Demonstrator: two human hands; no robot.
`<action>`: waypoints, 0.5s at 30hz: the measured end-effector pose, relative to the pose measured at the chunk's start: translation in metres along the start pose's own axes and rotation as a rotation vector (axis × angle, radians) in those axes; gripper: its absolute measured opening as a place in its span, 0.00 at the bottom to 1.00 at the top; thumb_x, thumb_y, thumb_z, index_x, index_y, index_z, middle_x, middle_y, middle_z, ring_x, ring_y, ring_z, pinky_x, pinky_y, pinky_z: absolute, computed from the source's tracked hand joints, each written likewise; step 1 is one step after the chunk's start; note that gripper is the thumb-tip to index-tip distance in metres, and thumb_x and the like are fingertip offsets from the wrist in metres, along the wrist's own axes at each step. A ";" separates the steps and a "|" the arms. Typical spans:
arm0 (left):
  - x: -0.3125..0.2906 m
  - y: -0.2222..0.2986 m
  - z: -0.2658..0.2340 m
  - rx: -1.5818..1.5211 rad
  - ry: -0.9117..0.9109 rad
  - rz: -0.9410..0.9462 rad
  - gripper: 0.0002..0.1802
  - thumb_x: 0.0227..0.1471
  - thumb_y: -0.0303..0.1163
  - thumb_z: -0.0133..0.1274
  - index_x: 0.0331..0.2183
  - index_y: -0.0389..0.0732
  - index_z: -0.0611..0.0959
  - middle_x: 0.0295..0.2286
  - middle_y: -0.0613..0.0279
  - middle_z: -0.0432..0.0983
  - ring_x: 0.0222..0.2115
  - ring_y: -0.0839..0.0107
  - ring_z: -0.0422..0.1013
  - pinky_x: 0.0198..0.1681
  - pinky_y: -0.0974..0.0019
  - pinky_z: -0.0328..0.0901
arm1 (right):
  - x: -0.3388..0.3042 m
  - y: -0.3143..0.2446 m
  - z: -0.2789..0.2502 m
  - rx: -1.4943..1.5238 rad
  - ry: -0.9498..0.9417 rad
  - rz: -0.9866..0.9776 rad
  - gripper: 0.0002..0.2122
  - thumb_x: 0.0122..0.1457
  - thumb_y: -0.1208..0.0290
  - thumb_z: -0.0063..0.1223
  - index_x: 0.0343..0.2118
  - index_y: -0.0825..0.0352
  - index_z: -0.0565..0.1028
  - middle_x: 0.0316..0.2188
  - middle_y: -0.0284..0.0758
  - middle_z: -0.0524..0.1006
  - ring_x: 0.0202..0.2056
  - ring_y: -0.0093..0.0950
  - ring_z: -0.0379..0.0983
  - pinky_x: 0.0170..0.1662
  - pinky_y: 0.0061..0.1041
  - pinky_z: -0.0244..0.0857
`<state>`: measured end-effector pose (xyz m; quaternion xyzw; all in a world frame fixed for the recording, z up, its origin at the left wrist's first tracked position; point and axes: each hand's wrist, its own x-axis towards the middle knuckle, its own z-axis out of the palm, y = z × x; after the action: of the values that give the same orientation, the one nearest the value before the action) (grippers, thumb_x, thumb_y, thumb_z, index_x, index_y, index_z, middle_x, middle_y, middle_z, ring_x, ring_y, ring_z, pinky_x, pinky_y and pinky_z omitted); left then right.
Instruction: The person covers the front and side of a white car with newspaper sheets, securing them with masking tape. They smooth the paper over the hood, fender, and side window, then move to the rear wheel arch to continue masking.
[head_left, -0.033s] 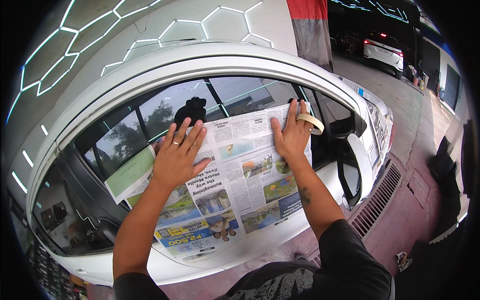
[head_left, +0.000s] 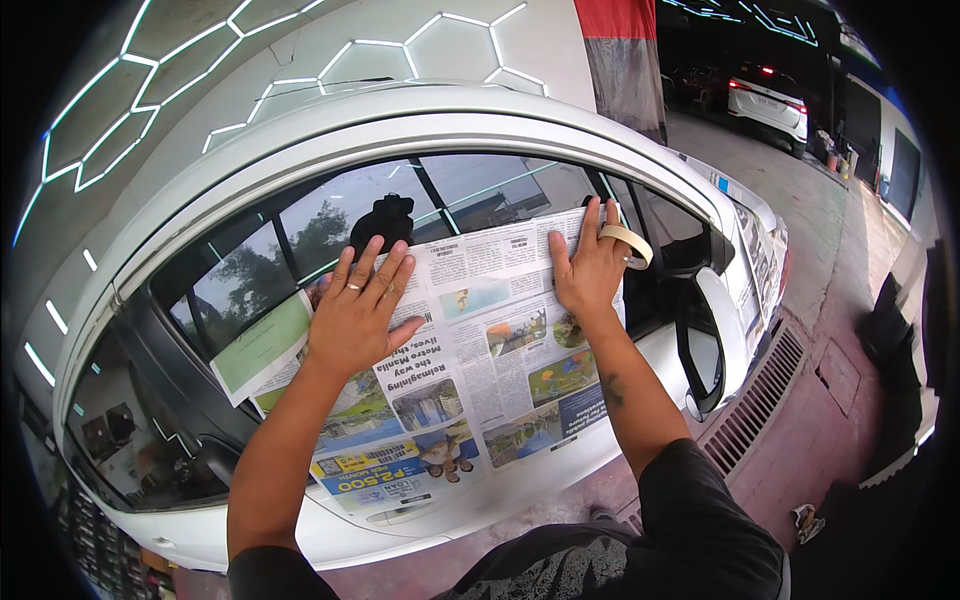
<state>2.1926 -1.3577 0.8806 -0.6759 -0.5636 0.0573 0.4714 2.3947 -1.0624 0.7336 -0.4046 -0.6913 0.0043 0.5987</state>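
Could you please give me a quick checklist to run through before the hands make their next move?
1. Left hand flat on the newspaper, fingers spread: ok.
2. Right hand pressing near the newspaper's upper right corner: ok.
3. Tape roll to hand: ok, it hangs at the right hand's fingers.
4. Newspaper clear of the side mirror: ok, there is a gap between them.
5. Window glass fully covered: not ok, it shows bare above the newspaper.
6. Newspaper fixed with tape underneath: cannot tell, its underside is hidden.
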 end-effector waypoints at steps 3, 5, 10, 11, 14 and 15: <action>-0.003 0.002 0.002 -0.002 0.024 -0.005 0.51 0.56 0.59 0.68 0.71 0.41 0.73 0.74 0.58 0.61 0.77 0.51 0.51 0.79 0.41 0.46 | 0.009 0.012 0.001 -0.047 0.025 0.023 0.42 0.73 0.35 0.42 0.78 0.65 0.59 0.76 0.60 0.56 0.72 0.63 0.56 0.73 0.60 0.47; -0.006 0.002 0.003 0.011 0.046 -0.006 0.51 0.54 0.59 0.70 0.70 0.41 0.75 0.73 0.58 0.64 0.76 0.51 0.54 0.78 0.39 0.48 | 0.011 0.009 0.000 -0.054 -0.005 0.045 0.42 0.73 0.34 0.42 0.79 0.64 0.59 0.76 0.61 0.56 0.71 0.63 0.56 0.72 0.61 0.49; -0.009 0.003 0.006 0.046 0.124 0.043 0.49 0.54 0.57 0.71 0.69 0.43 0.77 0.72 0.57 0.65 0.75 0.49 0.57 0.77 0.39 0.51 | 0.019 0.010 -0.007 0.019 0.084 0.132 0.42 0.70 0.36 0.54 0.77 0.62 0.63 0.74 0.59 0.60 0.70 0.62 0.57 0.70 0.60 0.54; -0.010 0.003 0.006 0.056 0.136 0.056 0.48 0.54 0.57 0.71 0.68 0.43 0.77 0.72 0.57 0.66 0.75 0.49 0.58 0.76 0.39 0.52 | 0.022 0.008 -0.009 0.055 0.195 0.142 0.39 0.66 0.39 0.62 0.72 0.62 0.69 0.69 0.56 0.66 0.67 0.59 0.60 0.67 0.58 0.57; -0.010 0.004 0.004 0.101 0.169 0.094 0.44 0.55 0.56 0.70 0.67 0.45 0.79 0.72 0.56 0.67 0.75 0.49 0.58 0.75 0.39 0.54 | 0.025 0.008 -0.008 0.071 0.241 0.140 0.34 0.64 0.41 0.67 0.63 0.63 0.76 0.62 0.50 0.73 0.62 0.55 0.65 0.61 0.56 0.61; -0.010 0.005 0.004 0.101 0.164 0.089 0.44 0.56 0.56 0.70 0.67 0.46 0.79 0.72 0.56 0.67 0.74 0.49 0.59 0.75 0.39 0.54 | 0.026 0.007 -0.008 0.087 0.222 0.154 0.31 0.64 0.42 0.68 0.59 0.63 0.78 0.59 0.48 0.74 0.60 0.54 0.67 0.60 0.54 0.61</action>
<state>2.1904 -1.3630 0.8702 -0.6783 -0.4888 0.0511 0.5462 2.4063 -1.0467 0.7540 -0.4281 -0.5867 0.0356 0.6865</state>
